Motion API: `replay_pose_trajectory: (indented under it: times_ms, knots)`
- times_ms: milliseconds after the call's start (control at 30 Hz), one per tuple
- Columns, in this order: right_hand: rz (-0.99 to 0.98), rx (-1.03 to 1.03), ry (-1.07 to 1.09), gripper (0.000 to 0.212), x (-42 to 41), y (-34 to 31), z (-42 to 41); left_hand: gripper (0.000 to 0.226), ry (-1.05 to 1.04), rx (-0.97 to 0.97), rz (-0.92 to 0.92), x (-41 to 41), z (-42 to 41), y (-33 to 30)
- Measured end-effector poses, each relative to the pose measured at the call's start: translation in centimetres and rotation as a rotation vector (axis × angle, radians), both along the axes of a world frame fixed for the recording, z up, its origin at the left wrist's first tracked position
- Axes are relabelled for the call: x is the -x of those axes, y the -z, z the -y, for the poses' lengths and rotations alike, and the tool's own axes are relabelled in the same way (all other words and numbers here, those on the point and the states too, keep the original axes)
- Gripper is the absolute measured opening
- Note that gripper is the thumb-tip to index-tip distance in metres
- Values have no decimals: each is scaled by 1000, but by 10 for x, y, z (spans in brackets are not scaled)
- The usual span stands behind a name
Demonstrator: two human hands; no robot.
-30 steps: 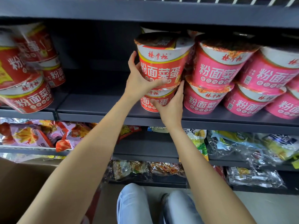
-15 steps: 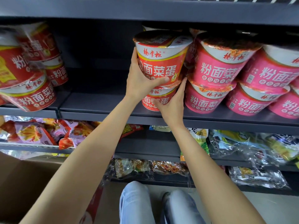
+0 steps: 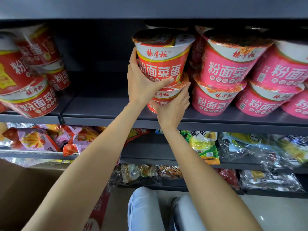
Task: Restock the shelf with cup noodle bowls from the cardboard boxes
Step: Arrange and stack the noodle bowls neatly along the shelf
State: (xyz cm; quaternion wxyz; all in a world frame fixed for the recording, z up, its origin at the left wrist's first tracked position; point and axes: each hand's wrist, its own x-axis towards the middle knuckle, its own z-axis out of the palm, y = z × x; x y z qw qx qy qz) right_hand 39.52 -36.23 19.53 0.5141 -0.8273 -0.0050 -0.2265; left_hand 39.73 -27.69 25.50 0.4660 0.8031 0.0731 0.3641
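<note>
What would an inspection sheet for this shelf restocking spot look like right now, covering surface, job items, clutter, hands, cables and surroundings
Surface: grey metal shelf, bare stretch left of the hands.
Job's things: upper red bowl sits on lower red bowl; pink bowls stacked two high to the right; more red bowls, tilted, on the left; cardboard box at lower left.
Clutter: nothing seen on the noodle shelf.
Hands: left hand grips the upper red bowl, thumb across its front; right hand holds the lower red bowl.
Cables: nothing seen.
Surroundings: snack bags on the lower shelves; the person's knees below.
</note>
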Motion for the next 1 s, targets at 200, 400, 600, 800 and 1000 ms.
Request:
replay_pose_trajectory:
  times_ms: [200,400,600,800,1000]
  knots:
    - [2,-77,-133,125,-10,5,26,123,72,-37,-38,-4,1,-1]
    - [9,-56,-142,124,-10,3,27,119,228,81,-20,-8,-6,-4]
    - [18,-51,-132,123,-7,1,24,119,175,73,9,-8,2,-3]
    - [4,-49,-133,122,-5,-1,22,117,158,50,4,-6,1,-4]
    - [-11,-55,-144,123,-7,-1,22,121,120,64,-1,-8,4,-1]
